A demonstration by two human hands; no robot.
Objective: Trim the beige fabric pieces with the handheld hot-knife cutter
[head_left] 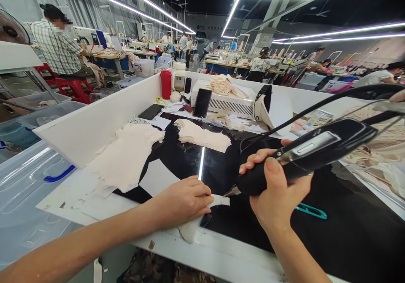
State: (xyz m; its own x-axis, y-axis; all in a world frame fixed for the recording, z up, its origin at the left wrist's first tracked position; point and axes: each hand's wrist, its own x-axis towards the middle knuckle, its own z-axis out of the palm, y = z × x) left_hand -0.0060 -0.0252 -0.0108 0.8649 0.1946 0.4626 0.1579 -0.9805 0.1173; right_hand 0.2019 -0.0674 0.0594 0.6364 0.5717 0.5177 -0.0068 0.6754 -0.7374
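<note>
My left hand point(182, 200) lies at the near edge of the black work mat point(228, 169), fingers closed over a small cream fabric piece point(224, 200). A narrow end of that fabric sticks out to the right, and the rest hangs toward the table edge. Wrapped in my right hand point(280, 198) is a black corded handheld tool point(303, 154), tilted with its pointed metal tip down beside the fabric end. Whether the tip touches the fabric I cannot tell. Beyond my left hand are a large cream fabric stack point(126, 156) and a smaller fabric stack point(202, 135).
A teal flat-handled tool point(311, 211) lies right of my right wrist. Phones point(202, 102), a red flask point(166, 84) and a white vented box point(226, 99) stand at the back. The tool's black cord point(310, 110) arches rightward. White boards point(104, 122) wall the table.
</note>
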